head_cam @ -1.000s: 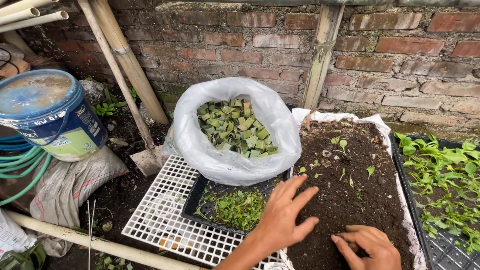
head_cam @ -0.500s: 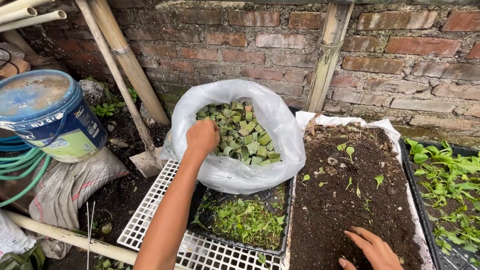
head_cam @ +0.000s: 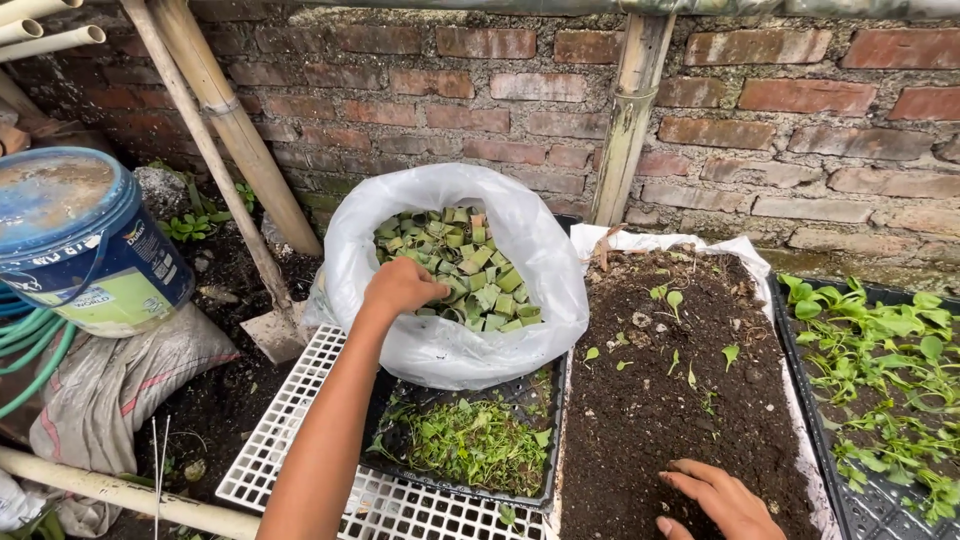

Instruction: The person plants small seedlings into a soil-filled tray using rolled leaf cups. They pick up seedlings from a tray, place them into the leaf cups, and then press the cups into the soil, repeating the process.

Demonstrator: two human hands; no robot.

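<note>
Reaching into the white bag (head_cam: 440,340), left hand (head_cam: 402,287) with fingers curled around leaf rolls (head_cam: 470,265); right hand (head_cam: 722,500) flat, fingers spread on soil (head_cam: 650,400).

Behind us runs a red brick wall (head_cam: 760,110), with bamboo poles (head_cam: 225,120) leaning against it. To our left we see a blue paint bucket (head_cam: 85,240) with a dirty lid, standing above coiled green hose (head_cam: 30,350) and a grey sack (head_cam: 120,385). On the far right we find a black tray of leafy green seedlings (head_cam: 880,380). A pale pipe (head_cam: 120,490) lies along the ground.
</note>
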